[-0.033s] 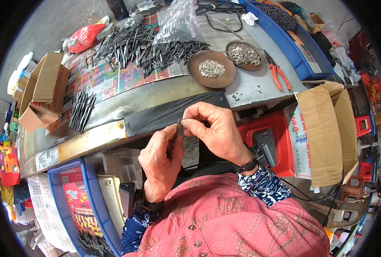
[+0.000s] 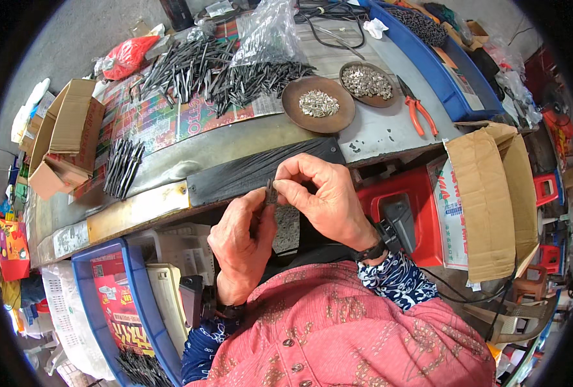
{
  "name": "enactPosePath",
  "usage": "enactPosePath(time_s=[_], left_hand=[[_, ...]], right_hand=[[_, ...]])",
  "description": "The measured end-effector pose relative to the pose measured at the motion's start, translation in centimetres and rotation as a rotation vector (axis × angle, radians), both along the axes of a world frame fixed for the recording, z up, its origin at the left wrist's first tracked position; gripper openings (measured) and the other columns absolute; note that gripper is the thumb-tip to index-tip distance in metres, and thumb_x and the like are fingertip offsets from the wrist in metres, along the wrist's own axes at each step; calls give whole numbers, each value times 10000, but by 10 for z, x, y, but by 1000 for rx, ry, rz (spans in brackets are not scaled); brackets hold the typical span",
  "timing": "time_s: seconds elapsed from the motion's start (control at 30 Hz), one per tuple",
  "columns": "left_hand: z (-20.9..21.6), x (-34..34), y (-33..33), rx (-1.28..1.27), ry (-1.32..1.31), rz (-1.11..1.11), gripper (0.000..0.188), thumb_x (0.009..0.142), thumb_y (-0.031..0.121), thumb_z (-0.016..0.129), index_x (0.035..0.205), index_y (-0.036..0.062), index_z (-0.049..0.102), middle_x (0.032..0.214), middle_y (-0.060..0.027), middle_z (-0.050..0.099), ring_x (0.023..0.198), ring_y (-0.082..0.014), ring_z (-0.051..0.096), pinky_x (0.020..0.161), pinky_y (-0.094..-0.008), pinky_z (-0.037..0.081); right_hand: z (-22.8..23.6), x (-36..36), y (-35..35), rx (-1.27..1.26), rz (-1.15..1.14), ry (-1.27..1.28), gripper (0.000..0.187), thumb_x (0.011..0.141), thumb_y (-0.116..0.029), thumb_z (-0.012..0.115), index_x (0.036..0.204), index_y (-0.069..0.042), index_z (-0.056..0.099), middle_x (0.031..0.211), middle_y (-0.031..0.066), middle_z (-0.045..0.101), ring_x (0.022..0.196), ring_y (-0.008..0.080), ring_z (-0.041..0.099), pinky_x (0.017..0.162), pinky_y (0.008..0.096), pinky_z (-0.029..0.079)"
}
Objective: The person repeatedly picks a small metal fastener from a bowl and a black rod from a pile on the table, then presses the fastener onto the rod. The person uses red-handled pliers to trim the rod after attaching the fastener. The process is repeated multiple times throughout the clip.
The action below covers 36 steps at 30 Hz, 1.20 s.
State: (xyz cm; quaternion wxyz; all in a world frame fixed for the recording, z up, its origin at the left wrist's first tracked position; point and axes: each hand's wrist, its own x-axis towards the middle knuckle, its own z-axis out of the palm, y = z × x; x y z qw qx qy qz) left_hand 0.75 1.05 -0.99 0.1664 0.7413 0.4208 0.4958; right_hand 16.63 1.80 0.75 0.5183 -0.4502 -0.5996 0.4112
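Both my hands meet in front of the bench's near edge. My left hand pinches a small dark metal piece, its narrow tip poking up between thumb and forefinger. The thumb and forefinger of my right hand are closed at that tip; whether a smaller part sits between them is hidden. Beyond the hands, a round brown dish holds small silvery metal parts. Just behind it, a second dish carries rounder silvery pieces.
Red-handled pliers lie right of the dishes. A heap of slim black pieces covers the back of the bench; a smaller bundle lies left. Cardboard boxes flank both sides. A blue crate stands below left, a red stool right.
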Motion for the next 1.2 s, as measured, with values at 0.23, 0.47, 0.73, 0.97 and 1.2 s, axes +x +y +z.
enactPosePath(time_s=[0.23, 0.47, 0.73, 0.97, 1.2], left_hand=[[-3, -2, 1, -8, 3, 5, 268, 768, -42, 711, 1018, 26, 642, 783, -95, 628, 588, -190, 611, 531, -273, 488], [1, -2, -1, -129, -73, -23, 256, 781, -57, 708, 1018, 9, 638, 746, -51, 609, 573, -86, 568, 524, -229, 466], [6, -10, -2, -256, -100, -152, 253, 781, -76, 693, 1014, 10, 642, 724, -31, 602, 544, -58, 531, 496, -211, 433], [10, -2, -3, -314, -201, -146, 168, 861, -70, 615, 1017, -10, 598, 809, -6, 588, 675, -42, 514, 642, -187, 446], [17, -4, 8, -531, -485, -197, 125, 955, 119, 608, 1015, 10, 624, 790, 5, 619, 613, -23, 493, 530, -167, 391]], right_hand=[[-3, -1, 3, 300, -102, -263, 102, 833, -30, 697, 909, -15, 631, 794, 35, 647, 707, 141, 573, 652, 276, 480], [-2, -2, 4, 395, -112, -315, 104, 825, -27, 700, 899, -17, 629, 799, 50, 646, 713, 161, 586, 667, 286, 481], [0, 4, 5, -81, 101, 111, 176, 860, -9, 686, 1018, -16, 612, 872, -16, 631, 802, 52, 581, 714, 220, 500], [7, 7, 4, -43, 130, 64, 88, 867, -19, 671, 951, 3, 661, 863, -3, 640, 786, 45, 570, 690, 213, 478], [13, -3, 13, 13, 102, 7, 92, 873, -38, 667, 956, 1, 655, 839, -8, 634, 733, 44, 554, 639, 220, 464]])
